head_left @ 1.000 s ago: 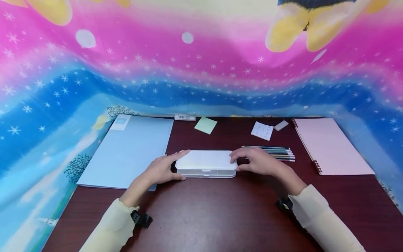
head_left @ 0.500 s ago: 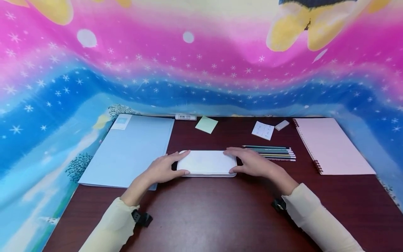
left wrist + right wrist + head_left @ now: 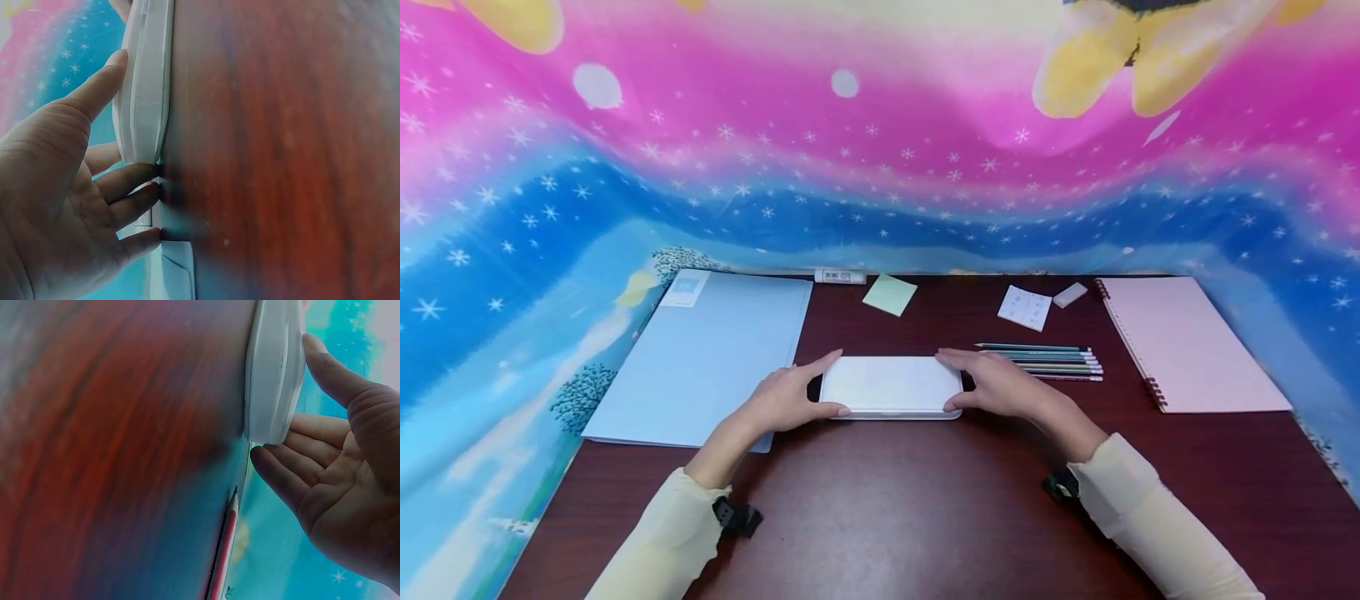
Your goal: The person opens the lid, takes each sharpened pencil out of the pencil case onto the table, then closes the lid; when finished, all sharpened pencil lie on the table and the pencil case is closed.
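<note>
A white plastic pencil case (image 3: pixel 891 385) lies on the table in the middle of the head view, its lid down over the base. My left hand (image 3: pixel 782 398) holds its left end, thumb along the near edge and index finger at the far corner. At the opposite end my right hand (image 3: pixel 1000 385) grips in the same way. The left wrist view has the left thumb touching the lid of the case (image 3: pixel 147 87), with other fingers by its end. In the right wrist view, fingers sit at the end of the case (image 3: pixel 272 381) and the thumb rests on the lid.
Several pencils (image 3: pixel 1052 362) lie just right of the case. A blue folder (image 3: pixel 715 358) is at left, a pink spiral notebook (image 3: pixel 1195 346) at right. Along the back are a glue stick (image 3: pixel 840 277), green sticky notes (image 3: pixel 890 295), a patterned paper square (image 3: pixel 1025 308) and an eraser (image 3: pixel 1070 295).
The pencil case's lid, raised slightly at the front a second ago, has come down onto the base. My right hand has moved left onto the lid's right end; the left stays about in place.
</note>
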Tool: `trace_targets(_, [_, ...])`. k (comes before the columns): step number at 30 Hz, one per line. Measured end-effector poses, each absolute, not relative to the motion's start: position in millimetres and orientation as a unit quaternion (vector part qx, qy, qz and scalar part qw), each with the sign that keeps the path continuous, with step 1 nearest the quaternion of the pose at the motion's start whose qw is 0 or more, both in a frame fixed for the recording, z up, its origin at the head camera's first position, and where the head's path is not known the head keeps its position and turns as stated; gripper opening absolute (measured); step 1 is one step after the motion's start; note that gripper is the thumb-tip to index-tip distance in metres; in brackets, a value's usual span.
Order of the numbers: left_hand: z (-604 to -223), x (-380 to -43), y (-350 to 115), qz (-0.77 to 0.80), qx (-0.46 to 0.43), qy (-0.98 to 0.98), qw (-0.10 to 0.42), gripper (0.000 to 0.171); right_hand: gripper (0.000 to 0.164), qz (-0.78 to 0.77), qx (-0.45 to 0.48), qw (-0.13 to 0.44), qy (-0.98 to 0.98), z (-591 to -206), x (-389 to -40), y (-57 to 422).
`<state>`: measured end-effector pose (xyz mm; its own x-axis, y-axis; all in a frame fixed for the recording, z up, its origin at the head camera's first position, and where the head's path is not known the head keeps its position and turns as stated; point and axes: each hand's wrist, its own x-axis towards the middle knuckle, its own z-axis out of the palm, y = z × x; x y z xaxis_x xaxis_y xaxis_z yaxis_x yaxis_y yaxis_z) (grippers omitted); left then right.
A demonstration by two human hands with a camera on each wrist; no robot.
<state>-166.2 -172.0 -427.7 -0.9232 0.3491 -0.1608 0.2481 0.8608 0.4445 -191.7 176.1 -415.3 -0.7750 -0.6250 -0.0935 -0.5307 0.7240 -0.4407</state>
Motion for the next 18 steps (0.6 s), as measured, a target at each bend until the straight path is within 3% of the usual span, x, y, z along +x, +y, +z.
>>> trace_targets(18, [-432.9,-166.7,-173.4,0.207,0.135,0.960,0.132,0.099,0.082,-0.197,-0.308,0.121,0.923,-418.3,-192.7,168.7])
